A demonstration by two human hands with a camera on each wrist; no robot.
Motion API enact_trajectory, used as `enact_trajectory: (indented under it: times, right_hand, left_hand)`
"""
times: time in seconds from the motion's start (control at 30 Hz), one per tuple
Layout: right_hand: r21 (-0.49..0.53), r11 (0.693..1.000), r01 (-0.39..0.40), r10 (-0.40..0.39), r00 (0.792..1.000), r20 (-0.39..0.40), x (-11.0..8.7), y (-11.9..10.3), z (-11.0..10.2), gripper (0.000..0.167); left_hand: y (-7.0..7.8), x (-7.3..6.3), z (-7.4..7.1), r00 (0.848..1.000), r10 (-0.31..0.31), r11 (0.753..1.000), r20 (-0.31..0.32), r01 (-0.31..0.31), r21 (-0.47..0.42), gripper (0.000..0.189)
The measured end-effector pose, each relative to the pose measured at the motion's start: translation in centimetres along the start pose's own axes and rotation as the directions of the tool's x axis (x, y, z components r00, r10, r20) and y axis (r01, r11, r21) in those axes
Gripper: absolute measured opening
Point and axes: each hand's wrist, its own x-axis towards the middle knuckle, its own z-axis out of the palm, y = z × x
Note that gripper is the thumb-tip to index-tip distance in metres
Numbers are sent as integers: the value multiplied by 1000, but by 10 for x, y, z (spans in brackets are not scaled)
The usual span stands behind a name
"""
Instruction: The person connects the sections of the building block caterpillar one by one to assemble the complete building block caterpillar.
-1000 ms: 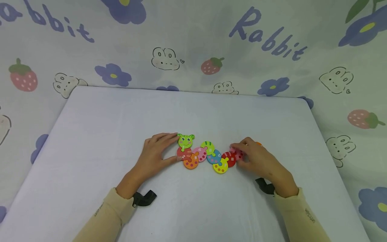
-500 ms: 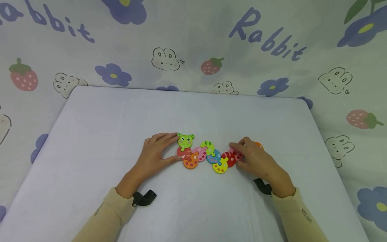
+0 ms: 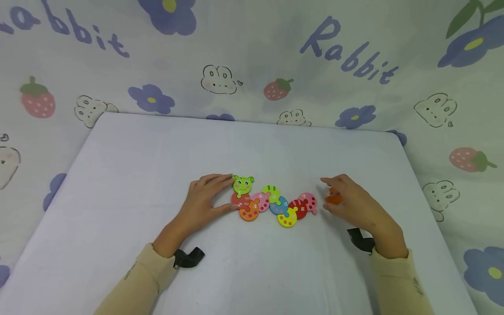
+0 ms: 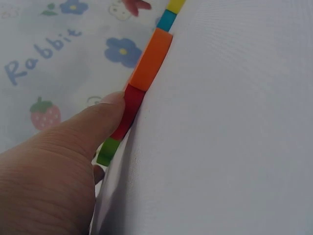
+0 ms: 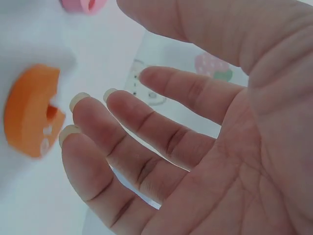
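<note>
A caterpillar number puzzle lies joined in a wavy row on the table. Its green smiling head (image 3: 242, 185) is at the left end and a pink piece with a 9 (image 3: 309, 202) at the right end. My left hand (image 3: 202, 201) touches the head with its fingertips, while its thumb presses on the red piece (image 4: 131, 110) marked 2. An orange piece (image 5: 29, 115) with a notch lies apart from the row, to its right. Over that piece my right hand (image 3: 350, 199) is held with thumb and fingers spread, holding nothing, and partly hides it in the head view.
The white table (image 3: 252, 271) has its far edge against a cloth (image 3: 244, 39) printed with rabbits, flowers and strawberries. A black strap end (image 3: 189, 258) sticks out at the left wrist, and another black strap (image 3: 360, 239) at the right.
My right hand has let go of the pink piece and moved right, over the orange piece. The pink piece now shows fully at the row's end. My left hand stays in place.
</note>
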Motion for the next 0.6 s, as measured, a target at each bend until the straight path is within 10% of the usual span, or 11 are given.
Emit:
enact_trajectory:
  times: [0.6]
  right_hand:
    - [-15, 997, -78, 78, 997, -27, 2, 37, 24, 48]
  left_hand:
    - [1, -1, 1, 1000, -7, 1000, -4, 7, 19, 80]
